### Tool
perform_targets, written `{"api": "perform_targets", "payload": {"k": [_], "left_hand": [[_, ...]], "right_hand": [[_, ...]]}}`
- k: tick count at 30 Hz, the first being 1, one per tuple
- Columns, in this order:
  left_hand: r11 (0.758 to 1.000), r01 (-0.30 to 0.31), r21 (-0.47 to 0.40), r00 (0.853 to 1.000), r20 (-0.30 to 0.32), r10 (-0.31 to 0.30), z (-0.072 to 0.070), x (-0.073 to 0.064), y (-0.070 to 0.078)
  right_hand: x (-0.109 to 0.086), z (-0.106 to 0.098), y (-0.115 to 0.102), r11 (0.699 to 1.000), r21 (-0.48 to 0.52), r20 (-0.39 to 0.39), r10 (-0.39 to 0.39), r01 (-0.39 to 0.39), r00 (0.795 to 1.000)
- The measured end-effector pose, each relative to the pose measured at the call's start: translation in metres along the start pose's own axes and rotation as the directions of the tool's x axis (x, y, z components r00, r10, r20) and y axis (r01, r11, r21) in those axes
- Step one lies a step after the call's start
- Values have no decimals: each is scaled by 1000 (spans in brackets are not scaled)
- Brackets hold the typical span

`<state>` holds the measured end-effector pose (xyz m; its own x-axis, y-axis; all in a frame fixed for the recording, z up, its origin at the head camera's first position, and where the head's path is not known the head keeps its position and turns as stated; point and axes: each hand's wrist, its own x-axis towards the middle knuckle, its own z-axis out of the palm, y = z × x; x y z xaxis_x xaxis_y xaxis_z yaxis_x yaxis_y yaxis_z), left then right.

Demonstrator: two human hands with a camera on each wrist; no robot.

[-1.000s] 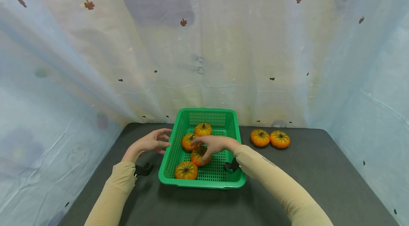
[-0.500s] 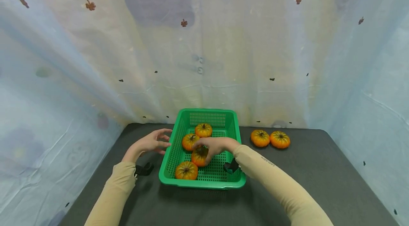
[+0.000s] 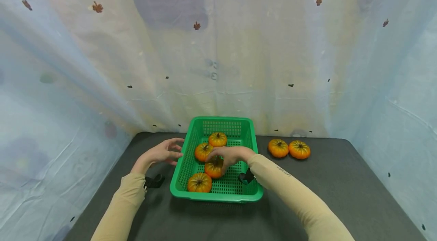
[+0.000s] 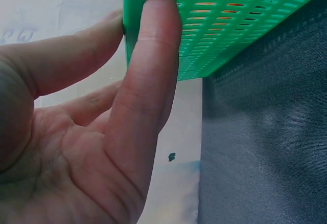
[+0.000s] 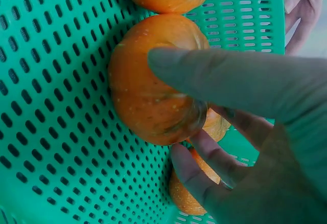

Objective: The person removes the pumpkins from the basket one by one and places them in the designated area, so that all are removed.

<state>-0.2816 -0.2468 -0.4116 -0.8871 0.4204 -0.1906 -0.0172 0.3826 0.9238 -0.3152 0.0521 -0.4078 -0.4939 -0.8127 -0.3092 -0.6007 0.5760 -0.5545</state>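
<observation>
A green plastic basket [image 3: 218, 197] holds several small orange pumpkins. My right hand [image 3: 233, 154] reaches in from above and grips one pumpkin [image 5: 145, 98] in the middle, thumb [image 5: 204, 73] on one side and fingers on the other. That pumpkin sits low in the basket, against a nearer pumpkin [image 3: 199, 183]. Behind it are another pumpkin [image 3: 203, 152] and the farthest pumpkin [image 3: 217, 140]. My left hand [image 3: 162, 153] is at the basket's left side, fingers extended, with a fingertip [image 4: 161, 4] touching the outer wall just under the rim.
Two more pumpkins lie side by side on the dark table [image 3: 327, 191] right of the basket, one pumpkin [image 3: 278, 148] nearer it and the other pumpkin [image 3: 299, 149] farther right. A pale patterned curtain [image 3: 239, 55] hangs behind and along both sides.
My right hand has come down a little and closed its thumb and fingers around the middle pumpkin, which has barely shifted. My left hand stays at the basket's rim.
</observation>
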Motion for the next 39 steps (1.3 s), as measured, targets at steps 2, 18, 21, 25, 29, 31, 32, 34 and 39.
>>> {"api": "perform_targets", "payload": {"k": [2, 18, 21, 25, 29, 31, 32, 34, 39], "left_hand": [[1000, -1, -5, 1000, -1, 1, 0, 0, 0], [1000, -10, -3, 1000, 1, 10, 0, -1, -1], [1000, -7, -1, 1000, -1, 7, 0, -1, -1], [1000, -3, 5, 1000, -9, 3, 0, 0, -2], [1000, -11, 10, 1000, 1, 11, -1, 1, -3], [1000, -12, 9, 1000, 4, 12, -1, 1, -4], [1000, -11, 9, 1000, 5, 11, -1, 1, -4], [1000, -14, 11, 1000, 7, 13, -1, 1, -5], [1000, -16, 15, 1000, 11, 16, -1, 1, -5]], "right_hand": [[1, 1, 0, 1000, -9, 4, 10, -9, 1000], [1, 2, 2, 996, -30, 11, 82, -82, 997], [1, 2, 1, 996, -20, 19, 89, -89, 996], [1, 2, 2, 996, -30, 35, 84, -83, 996], [1, 2, 4, 996, -40, 51, 80, -78, 996], [1, 2, 5, 996, -38, 54, 81, -79, 995], [0, 2, 5, 996, -37, 55, 82, -80, 995], [1, 3, 6, 997, -33, 50, 77, -75, 996], [2, 2, 8, 997, -3, 30, 71, -71, 997]]}}
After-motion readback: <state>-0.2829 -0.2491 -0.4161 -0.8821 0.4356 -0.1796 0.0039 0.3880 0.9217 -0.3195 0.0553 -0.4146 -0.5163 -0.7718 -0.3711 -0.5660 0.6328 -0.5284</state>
